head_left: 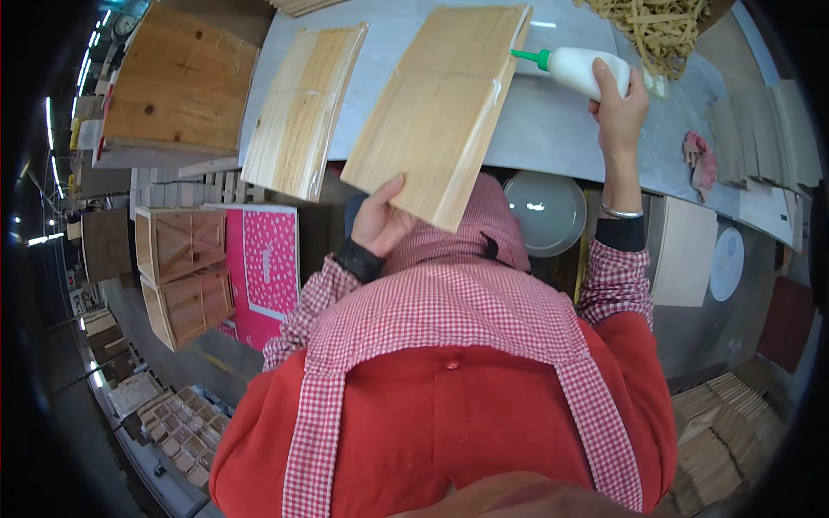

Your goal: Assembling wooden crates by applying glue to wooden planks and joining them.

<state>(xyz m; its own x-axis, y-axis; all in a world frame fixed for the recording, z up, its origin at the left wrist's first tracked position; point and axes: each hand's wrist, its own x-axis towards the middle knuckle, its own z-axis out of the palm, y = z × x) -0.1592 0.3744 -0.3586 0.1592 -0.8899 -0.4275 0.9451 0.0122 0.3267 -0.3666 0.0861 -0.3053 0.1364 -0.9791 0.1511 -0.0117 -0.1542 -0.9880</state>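
Observation:
A broad light wooden board [432, 112] lies tilted over the front edge of the table, a pale line running across it. Its near end is gripped by my left hand [382, 220], the thumb on top and the other fingers out of sight below. In my right hand [620, 104] is a white glue bottle [587, 72] with a green nozzle, held on its side. The nozzle points left, close to the board's right edge, where a whitish strip shows. A second wooden board [302, 112], narrower and streaked, rests left of the first and also overhangs the table edge.
Brown strips [654, 30] are heaped at the table's far right. A pink cloth [699, 162] lies on the grey-white table [553, 134]. Thin boards stand at the right edge. Wooden crates [183, 242] and a pink patterned box [263, 268] are at left, a round grey lid-like disc [546, 216] below the table.

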